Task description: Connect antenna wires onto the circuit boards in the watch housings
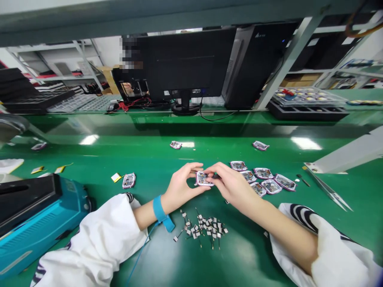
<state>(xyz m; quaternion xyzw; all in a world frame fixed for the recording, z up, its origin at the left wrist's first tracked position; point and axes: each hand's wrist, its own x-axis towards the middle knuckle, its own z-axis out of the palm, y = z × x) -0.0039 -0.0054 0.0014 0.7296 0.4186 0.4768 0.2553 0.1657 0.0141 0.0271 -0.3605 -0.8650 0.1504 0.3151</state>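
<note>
Pink-rimmed circuit module (202, 178) pinched between my left grip (181, 188) and right grip (233, 188), both closed on it, above green bench (143, 149). Matching modules (263, 177) lie just right of it, small wired tabs (203, 227) just below it, tweezers (327, 191) well right, blue wrist strap (158, 209) left.

Your head-worn camera looks forward and down from above your forearms, over the green counter (143, 155). Your left hand (179, 189) and right hand (231, 187) sit close to it, just below the middle of the frame. Beyond them, the view reaches the back of a monitor (185, 63) and metal shelving (56, 59) farther off.
</note>
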